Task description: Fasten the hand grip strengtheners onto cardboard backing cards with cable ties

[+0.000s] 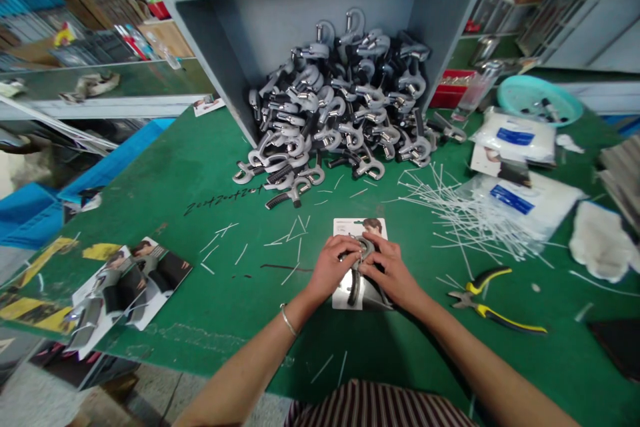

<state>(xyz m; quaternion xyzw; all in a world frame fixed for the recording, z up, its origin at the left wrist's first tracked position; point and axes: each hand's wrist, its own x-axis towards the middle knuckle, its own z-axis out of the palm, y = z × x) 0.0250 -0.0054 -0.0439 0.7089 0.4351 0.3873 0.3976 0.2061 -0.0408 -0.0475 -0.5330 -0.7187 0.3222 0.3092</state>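
Observation:
A printed card (343, 298) with a picture of a person lies flat on the green table in front of me. On it rests a grey tool with a C-shaped head and a black ribbed handle (355, 288). My left hand (334, 261) is closed, its fingers pressed on the left side of the tool's head. From the other side, my right hand (391, 268) closes its thumb and fingers on the same head. Whether a thin tie is between the fingertips is hidden. Yellow-and-black pliers (477, 297) lie to the right of my right hand with their jaws pointing left.
A grey crate (320, 0) on its side spills a heap of similar tools (340, 100). White cable ties (465, 213) lie heaped at right, near plastic bags (525, 200) and a white glove (603, 240). Carded tools (125, 287) sit at left. A turquoise basin (565, 97) stands behind.

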